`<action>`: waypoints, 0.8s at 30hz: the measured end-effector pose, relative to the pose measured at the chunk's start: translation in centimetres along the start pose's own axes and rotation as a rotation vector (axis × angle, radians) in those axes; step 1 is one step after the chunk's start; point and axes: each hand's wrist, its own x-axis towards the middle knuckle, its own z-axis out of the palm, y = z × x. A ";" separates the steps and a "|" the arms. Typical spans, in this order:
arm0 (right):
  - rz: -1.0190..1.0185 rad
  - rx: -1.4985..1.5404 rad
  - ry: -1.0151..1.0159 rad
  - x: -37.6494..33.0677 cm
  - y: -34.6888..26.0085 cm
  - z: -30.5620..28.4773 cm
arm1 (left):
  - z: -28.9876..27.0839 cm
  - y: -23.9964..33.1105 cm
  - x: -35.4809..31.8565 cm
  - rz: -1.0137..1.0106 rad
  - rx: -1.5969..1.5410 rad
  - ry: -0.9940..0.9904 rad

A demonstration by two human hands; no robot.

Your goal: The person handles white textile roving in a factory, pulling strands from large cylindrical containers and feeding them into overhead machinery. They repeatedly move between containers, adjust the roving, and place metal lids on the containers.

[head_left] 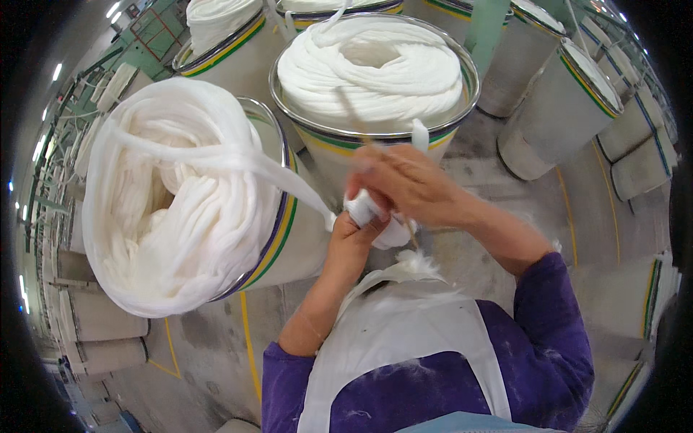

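Note:
My left hand (352, 232) is closed around the end of a white fibre sliver, a thick soft rope (289, 177) that runs over from the coil (191, 224) in the left can. Just above it my right hand (408, 182), smeared by motion, is closed on a thin brown stick (351, 112). The stick slants up past the knuckles and shows again below the hands. White fibre (364, 207) bunches between the two hands, and part of it is hidden by the fingers. A loose sliver end (419, 135) stands up behind the right hand.
A second can (317, 144) full of coiled sliver (310, 68) stands straight ahead, close to my hands. More tall cans (556, 108) stand at the back and right. A green post (489, 36) rises behind. Yellow lines (249, 339) mark the grey floor.

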 end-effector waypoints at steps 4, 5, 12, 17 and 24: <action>-0.109 -0.286 0.078 3.0 1.2 1.7 | 0.4 -0.1 -0.3 -0.025 -0.007 -0.006; -0.024 -0.356 0.082 3.2 1.6 1.8 | 0.5 -0.1 -0.3 -0.029 -0.026 -0.015; -0.020 -0.445 -0.227 3.5 0.7 -0.7 | 0.7 0.2 0.5 -0.024 0.413 0.138; -0.065 -0.294 -0.568 2.5 -0.8 -3.7 | 1.1 0.4 0.1 -0.008 0.172 0.102; -0.115 -0.209 -0.500 1.7 -1.3 -4.0 | 2.1 0.7 -0.8 0.040 0.205 0.025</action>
